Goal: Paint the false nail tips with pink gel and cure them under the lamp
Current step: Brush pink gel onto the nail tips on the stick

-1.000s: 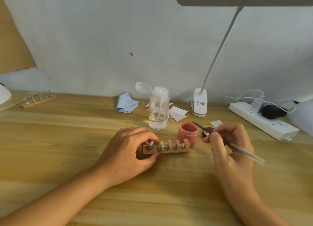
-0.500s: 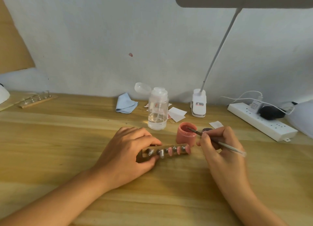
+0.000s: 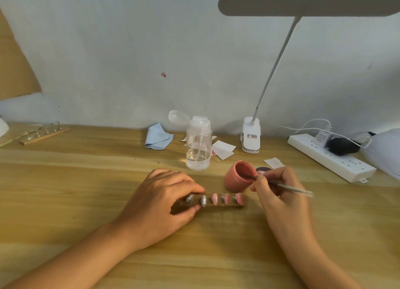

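1. On the wooden table, near the front, I saw a small wooden strip with five nail tips standing on it in a row.
2. The left hand held the left end of the strip, with its thumb on the near side and its fingers curled over the top. I think it held the strip down so it would not slide during painting.
3. Three pink tips stood on the right side. Two bare tips stood on the left, next to the fingers. So I judged the painting was a bit more than half done, with the drying not yet begun.
4. The right hand pinched a thin brush the way you hold a pencil. The brush end was down inside the pink pot, most likely to pick up more gel.
5. The pot sat open just behind the right end of the strip, and its dark lid lay beside it. Being that close, the brush had only a short trip from pot to tip.
6. Farther back stood a clear bottle, a blue cloth, a clip lamp leaning over the work, and a plug bar. I could not tell which thing was the drying lamp.
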